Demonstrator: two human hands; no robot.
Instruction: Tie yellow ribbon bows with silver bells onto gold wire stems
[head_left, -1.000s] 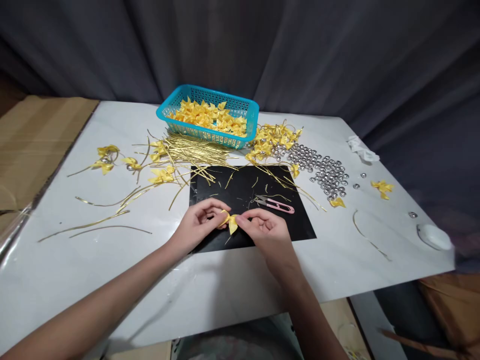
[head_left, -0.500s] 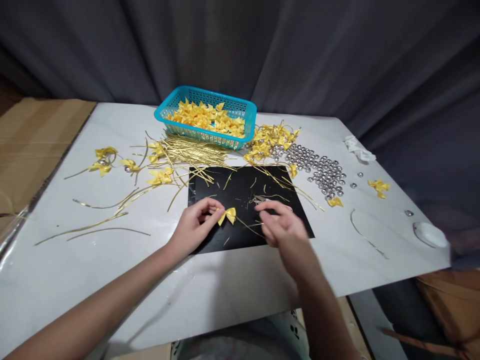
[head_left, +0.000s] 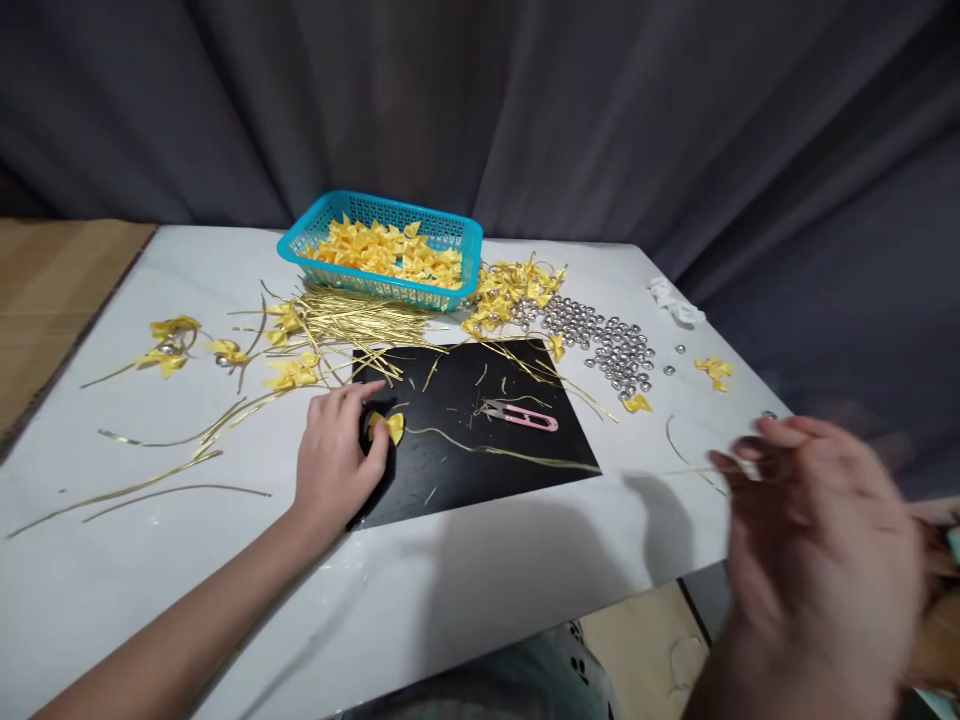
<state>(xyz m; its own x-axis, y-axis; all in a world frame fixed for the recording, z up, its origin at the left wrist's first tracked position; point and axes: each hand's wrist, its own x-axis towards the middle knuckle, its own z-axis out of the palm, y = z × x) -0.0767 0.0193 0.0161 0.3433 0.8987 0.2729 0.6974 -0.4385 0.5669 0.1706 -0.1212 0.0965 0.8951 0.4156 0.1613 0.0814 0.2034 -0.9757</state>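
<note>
a yellow bow (head_left: 391, 427) is pinched at the fingertips of the left hand (head_left: 335, 452); a gold strip (head_left: 510, 455) is pinched and drawn taut by the blurred right hand (head_left: 814, 540).

The worktop (head_left: 480, 590) is white, smooth and slightly glossy, with soft reflections near its front edge. On it lies a black mat (head_left: 480, 470), smooth with a dull sheen. The bow (head_left: 390, 427) under the left hand (head_left: 334, 460) looks like yellow satin ribbon, lightly shiny, and a thin gold wire (head_left: 510, 455) trails from it with a metallic glint. The strips (head_left: 360, 320) behind are the same gold, foil-like and glossy. The basket (head_left: 450, 262) is turquoise plastic, perforated in a lattice. The beads (head_left: 607, 340) look like polished silver metal. The snips (head_left: 525, 415) have pink plastic handles. The curtain (head_left: 525, 110) is grey matt cloth in folds.
</note>
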